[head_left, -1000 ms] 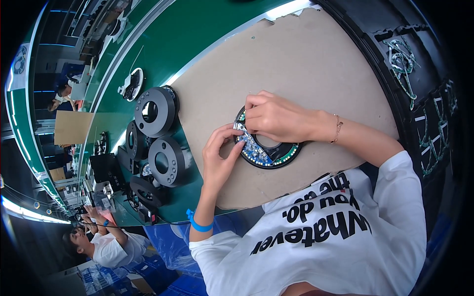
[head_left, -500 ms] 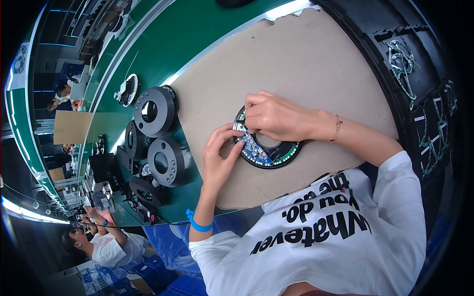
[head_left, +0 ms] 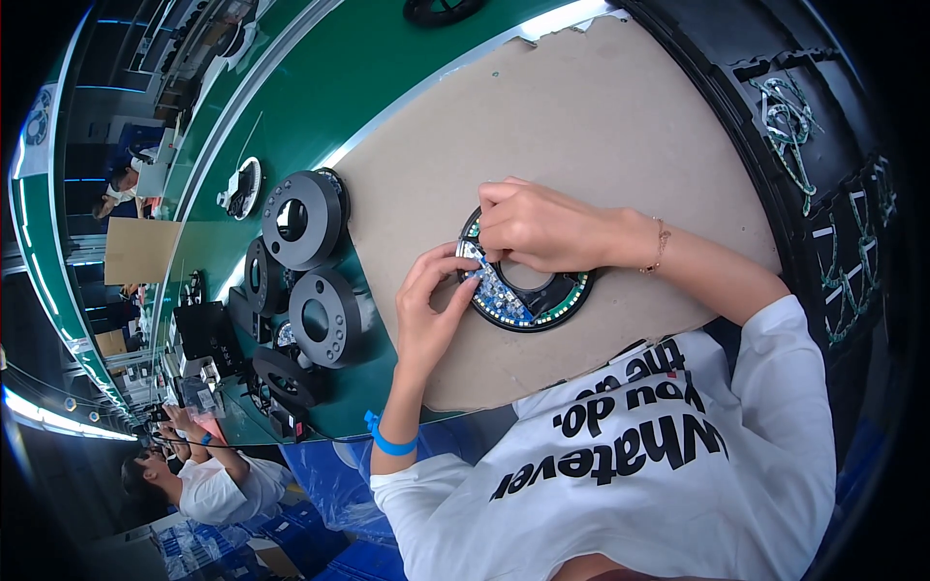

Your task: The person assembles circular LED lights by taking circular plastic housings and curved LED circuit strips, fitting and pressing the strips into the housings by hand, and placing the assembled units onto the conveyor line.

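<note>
Presently: ring (head_left: 542, 300), black, round, flat on the cardboard (head_left: 581, 126) directly under both hands. Green rim studded with small parts; a blue-and-white strip lies across its left side. Left hand (head_left: 431, 310) pinches the strip's end, apparently to seat it; right hand (head_left: 538, 228) presses down on the ring's top, steadying it. Left of the hands: black discs (head_left: 315, 261) on the table (head_left: 368, 77).
</note>
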A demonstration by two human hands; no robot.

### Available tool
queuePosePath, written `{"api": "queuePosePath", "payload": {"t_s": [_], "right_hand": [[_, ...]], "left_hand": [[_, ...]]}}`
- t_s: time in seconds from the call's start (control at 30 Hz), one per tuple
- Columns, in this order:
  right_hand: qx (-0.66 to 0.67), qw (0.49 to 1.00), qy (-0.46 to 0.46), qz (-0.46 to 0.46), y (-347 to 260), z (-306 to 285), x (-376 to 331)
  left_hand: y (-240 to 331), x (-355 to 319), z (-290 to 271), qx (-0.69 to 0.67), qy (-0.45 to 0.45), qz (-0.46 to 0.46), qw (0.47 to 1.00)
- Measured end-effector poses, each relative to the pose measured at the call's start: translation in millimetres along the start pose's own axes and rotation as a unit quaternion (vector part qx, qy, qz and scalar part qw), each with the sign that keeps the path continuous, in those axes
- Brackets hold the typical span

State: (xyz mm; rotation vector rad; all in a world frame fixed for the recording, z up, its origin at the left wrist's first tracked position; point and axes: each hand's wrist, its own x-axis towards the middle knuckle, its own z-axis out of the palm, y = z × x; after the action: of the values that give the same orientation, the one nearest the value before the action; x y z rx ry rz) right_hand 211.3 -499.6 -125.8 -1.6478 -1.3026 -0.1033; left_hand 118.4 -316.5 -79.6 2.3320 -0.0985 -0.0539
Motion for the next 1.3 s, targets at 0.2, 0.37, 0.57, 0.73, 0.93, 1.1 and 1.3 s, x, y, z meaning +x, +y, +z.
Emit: {"api": "queuePosePath", "payload": {"t_s": [0.2,0.37,0.57,0.73,0.93,1.1,1.3], "right_hand": [[0.012,1.000,-0.005,-0.007,-1.1,0.2,1.4],[-0.010,1.000,0.005,-0.013,-3.3,3.1,2.2],[-0.026,1.000,0.015,-0.003,-7.3,7.0,2.9],[-0.016,1.000,0.001,0.015,-9.1,7.2,5.0],[-0.004,1.000,0.011,0.024,-12.0,8.0,6.7],[-0.003,1.000,0.005,0.026,-11.0,8.7,7.7],[0.023,1.000,0.007,0.015,-10.5,9.2,9.9]], "left_hand": [[-1.0,-1.7,-1.4,-0.016,-0.001,-0.006,1.000],[-3.9,-3.2,-2.3,-0.027,-0.002,-0.005,1.000],[-2.3,-4.7,-4.6,-0.032,-0.006,-0.008,0.999],[-5.6,-5.1,-6.5,-0.022,-0.008,-0.002,1.000],[-1.7,-7.0,-8.6,-0.037,-0.018,-0.016,0.999],[-3.3,-7.5,-10.0,-0.036,-0.018,-0.015,0.999],[-6.0,-9.2,-12.3,-0.030,-0.017,-0.013,0.999]]}}
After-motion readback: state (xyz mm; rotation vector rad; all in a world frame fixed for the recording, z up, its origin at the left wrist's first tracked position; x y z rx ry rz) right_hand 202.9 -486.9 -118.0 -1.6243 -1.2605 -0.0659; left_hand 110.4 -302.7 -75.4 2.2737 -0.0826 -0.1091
